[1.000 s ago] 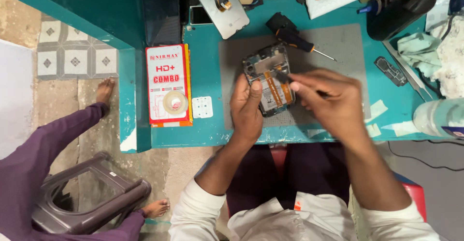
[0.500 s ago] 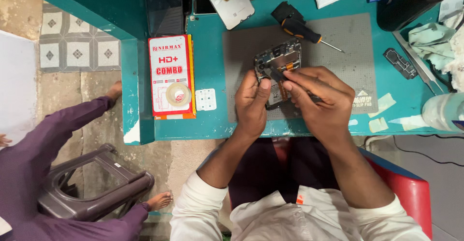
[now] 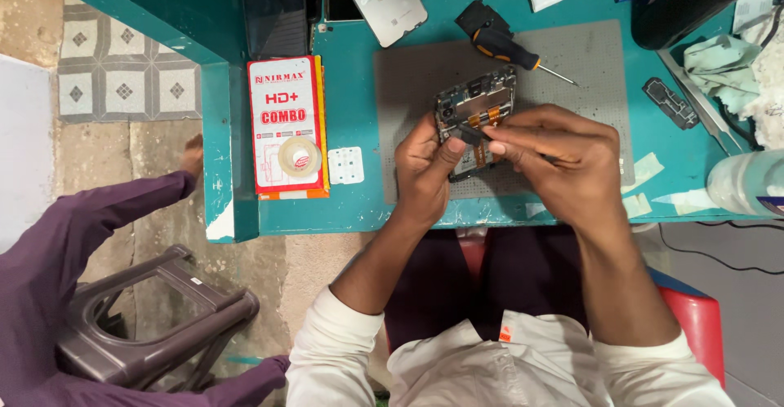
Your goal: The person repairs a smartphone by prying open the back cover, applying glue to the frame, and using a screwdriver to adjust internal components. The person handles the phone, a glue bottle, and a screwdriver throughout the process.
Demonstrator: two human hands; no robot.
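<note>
A teal-painted counter (image 3: 351, 203) with chipped, worn edges fills the upper part of the view, a grey work mat (image 3: 588, 56) lying on it. Left of it the floor (image 3: 155, 146) is bare, stained concrete, with a patch of patterned grey-and-white tiles (image 3: 122, 72) farther up. A dark plastic stool (image 3: 155, 325) stands on the concrete. Light is soft and even.
</note>
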